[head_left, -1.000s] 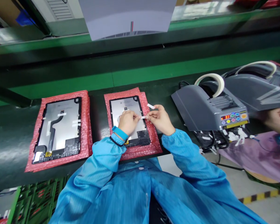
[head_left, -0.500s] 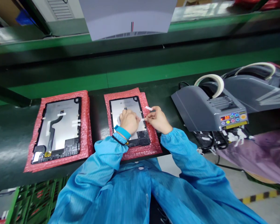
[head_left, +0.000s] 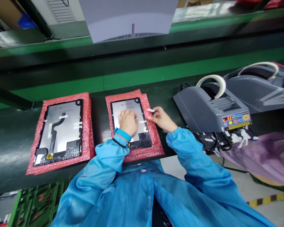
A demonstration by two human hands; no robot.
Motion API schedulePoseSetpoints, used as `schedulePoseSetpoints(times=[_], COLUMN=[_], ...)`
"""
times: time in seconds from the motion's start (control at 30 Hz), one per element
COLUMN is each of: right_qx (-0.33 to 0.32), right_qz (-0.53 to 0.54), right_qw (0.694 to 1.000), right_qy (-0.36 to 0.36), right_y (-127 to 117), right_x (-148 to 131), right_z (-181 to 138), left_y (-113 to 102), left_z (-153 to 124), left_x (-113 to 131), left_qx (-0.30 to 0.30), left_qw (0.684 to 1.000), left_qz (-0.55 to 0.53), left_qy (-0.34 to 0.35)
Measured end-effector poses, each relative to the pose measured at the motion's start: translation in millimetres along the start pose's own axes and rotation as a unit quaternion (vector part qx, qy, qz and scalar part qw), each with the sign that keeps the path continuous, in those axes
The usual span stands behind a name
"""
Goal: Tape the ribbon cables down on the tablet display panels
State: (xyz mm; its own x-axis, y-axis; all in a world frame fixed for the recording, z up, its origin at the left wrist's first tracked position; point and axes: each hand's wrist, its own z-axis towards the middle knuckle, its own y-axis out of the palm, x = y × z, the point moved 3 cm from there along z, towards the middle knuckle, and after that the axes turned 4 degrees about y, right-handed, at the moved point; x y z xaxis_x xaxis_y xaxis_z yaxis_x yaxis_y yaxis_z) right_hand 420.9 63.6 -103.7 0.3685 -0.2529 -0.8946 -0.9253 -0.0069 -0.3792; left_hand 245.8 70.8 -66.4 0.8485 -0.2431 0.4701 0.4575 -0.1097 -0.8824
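A tablet back panel (head_left: 129, 108) lies on a red bubble-wrap sheet (head_left: 153, 146) in front of me. My left hand (head_left: 128, 122) rests curled on the panel's middle, fingers pressing down by a white tape strip (head_left: 142, 121) at the panel's right edge. My right hand (head_left: 162, 119) sits at the panel's right side, fingertips pinched on that strip's end. A second white tape piece (head_left: 150, 110) sticks out from its upper fingers.
A second tablet panel (head_left: 59, 132) on red bubble wrap (head_left: 86, 126) lies to the left. A grey tape dispenser (head_left: 210, 110) with a white roll stands at right. Purple cloth of another person (head_left: 262, 157) is at far right. Green crates (head_left: 35, 205) sit below the bench.
Both hands have lowered onto the panel, bringing the tape strip down to its right edge. The other person's hand at the far right is gone from view.
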Motion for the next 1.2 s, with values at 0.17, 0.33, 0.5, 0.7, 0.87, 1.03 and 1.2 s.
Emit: schedulePoseSetpoints(times=[0.17,0.33,0.5,0.7,0.87,1.03,1.2], right_qx=[-0.083,-0.098,-0.040,-0.047,-0.003,0.007,-0.001], right_qz=[0.061,0.018,-0.015,-0.022,-0.091,-0.135,-0.149], right_qw=[0.993,0.990,0.996,0.994,0.987,0.982,0.980], right_qy=[-0.055,-0.101,-0.074,-0.092,-0.135,-0.130,-0.129], right_y=[-1,1,-4,1,9,15,16], right_x=[-20,-34,-25,-22,-23,-20,-19], right_z=[-14,-24,-18,-9,-2,3,4], left_y=[-6,-8,-5,-2,0,5,9], left_z=[9,11,12,15,15,15,15], left_x=[-2,4,1,-4,-2,-1,-4], left_qx=[-0.015,-0.049,-0.061,-0.074,-0.060,-0.053,-0.048], left_qw=[0.993,0.989,0.991,0.990,0.996,0.999,0.999], left_qz=[-0.108,-0.109,-0.097,-0.104,-0.056,-0.013,-0.003], left_qy=[0.046,0.092,0.074,0.064,0.021,0.001,0.013])
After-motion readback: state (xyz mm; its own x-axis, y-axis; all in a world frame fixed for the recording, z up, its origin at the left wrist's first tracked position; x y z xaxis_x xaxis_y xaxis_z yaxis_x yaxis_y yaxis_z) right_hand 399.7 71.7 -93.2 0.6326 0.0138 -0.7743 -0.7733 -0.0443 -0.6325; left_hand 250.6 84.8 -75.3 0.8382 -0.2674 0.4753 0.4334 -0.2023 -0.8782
